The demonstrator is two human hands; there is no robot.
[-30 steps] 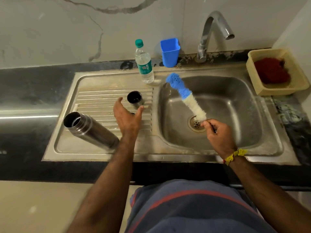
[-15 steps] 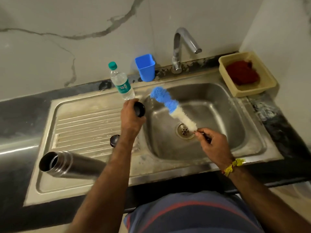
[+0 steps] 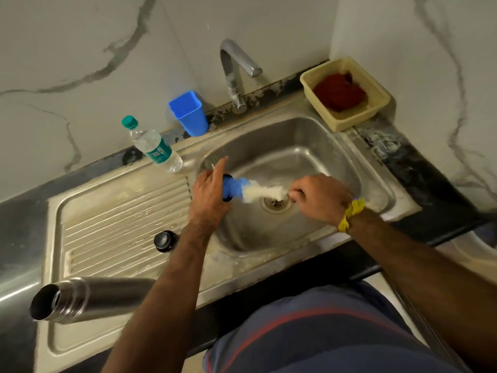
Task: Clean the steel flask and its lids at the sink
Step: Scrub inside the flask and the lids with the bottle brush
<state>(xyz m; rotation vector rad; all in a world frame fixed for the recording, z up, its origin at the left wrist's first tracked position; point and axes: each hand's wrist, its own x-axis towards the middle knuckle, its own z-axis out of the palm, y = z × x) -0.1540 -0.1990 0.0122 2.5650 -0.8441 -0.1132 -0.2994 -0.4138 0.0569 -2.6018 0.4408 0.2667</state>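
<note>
Over the sink basin [image 3: 317, 146] my left hand [image 3: 208, 192] holds the steel cup lid [image 3: 227, 199], mostly hidden behind my fingers, its index finger raised. The blue tip of the bottle brush [image 3: 246, 189] is pushed into the lid's mouth. My right hand [image 3: 318, 200] grips the brush handle above the drain [image 3: 275, 203]. The steel flask [image 3: 80, 298] lies on its side at the drainboard's front left, its open mouth pointing left. A small black stopper lid [image 3: 164, 240] sits on the drainboard [image 3: 118, 211] beside my left forearm.
A water bottle with a green cap [image 3: 153, 146] and a blue plastic cup [image 3: 189, 113] stand behind the sink. The tap [image 3: 236, 74] runs no water. A cream basket [image 3: 345, 94] with a red cloth sits at the back right on the black counter.
My left hand picked up the steel cup lid from the drainboard and carried it over the basin. My right hand swung the brush down, and its blue tip went into the lid.
</note>
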